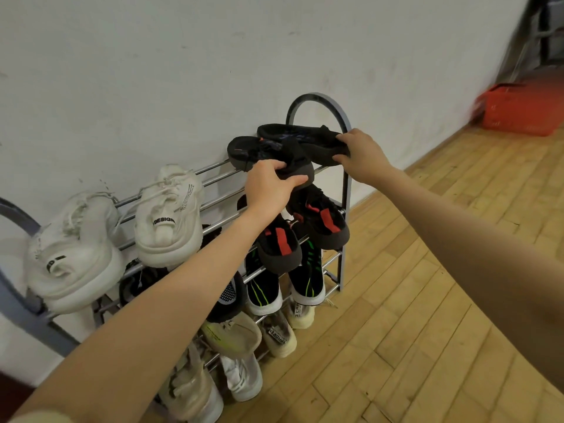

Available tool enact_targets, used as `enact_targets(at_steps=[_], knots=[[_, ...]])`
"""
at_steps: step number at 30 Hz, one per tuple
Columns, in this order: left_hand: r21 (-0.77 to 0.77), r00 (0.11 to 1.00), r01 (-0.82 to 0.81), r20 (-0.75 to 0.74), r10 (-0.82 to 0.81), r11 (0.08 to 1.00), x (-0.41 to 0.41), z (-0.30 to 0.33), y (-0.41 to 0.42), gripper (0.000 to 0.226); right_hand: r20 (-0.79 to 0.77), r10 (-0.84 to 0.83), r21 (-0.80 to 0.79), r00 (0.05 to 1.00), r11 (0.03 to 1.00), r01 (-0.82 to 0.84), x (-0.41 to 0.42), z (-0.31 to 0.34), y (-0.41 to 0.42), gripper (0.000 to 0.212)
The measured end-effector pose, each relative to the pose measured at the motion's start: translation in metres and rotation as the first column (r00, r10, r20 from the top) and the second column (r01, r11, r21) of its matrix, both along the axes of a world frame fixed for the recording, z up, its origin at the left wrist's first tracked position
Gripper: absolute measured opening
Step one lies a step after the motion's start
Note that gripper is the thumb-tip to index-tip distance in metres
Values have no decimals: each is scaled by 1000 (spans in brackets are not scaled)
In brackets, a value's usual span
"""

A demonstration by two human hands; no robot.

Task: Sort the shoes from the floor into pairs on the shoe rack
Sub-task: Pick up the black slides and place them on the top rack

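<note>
Black shoes (274, 154) on rack (341, 209), left hand (268, 187), right hand (360, 154), each grip clenched on one

Top shelf: my two held shoes (276, 151) at the right end of the rack (345, 190), another pair (122, 233) left.
Lower shelves: more pairs (287, 270).
Behind: wall (183, 71).
</note>
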State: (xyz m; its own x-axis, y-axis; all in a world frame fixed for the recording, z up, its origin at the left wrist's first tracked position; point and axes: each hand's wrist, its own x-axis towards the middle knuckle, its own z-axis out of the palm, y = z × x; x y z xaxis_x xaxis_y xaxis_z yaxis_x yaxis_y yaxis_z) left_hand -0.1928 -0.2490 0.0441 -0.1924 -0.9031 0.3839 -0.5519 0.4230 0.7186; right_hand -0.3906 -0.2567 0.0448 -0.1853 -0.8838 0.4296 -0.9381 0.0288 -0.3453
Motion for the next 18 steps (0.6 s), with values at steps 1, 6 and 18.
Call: enact_targets(at_steps=[1, 6, 18], knots=[[-15, 1000, -15, -12, 14, 1000, -5, 0, -2, 49, -3, -1, 6, 1000, 1000, 1, 0, 0, 0, 32], [-52, 993, -93, -75, 89, 994, -28, -1, -8, 41, 7, 29, 4, 1000, 1000, -29, -5, -6, 5, 42], [86, 993, 56, 100, -64, 995, -5, 18, 7, 54, 76, 43, 67, 996, 997, -48, 20, -15, 36, 77]])
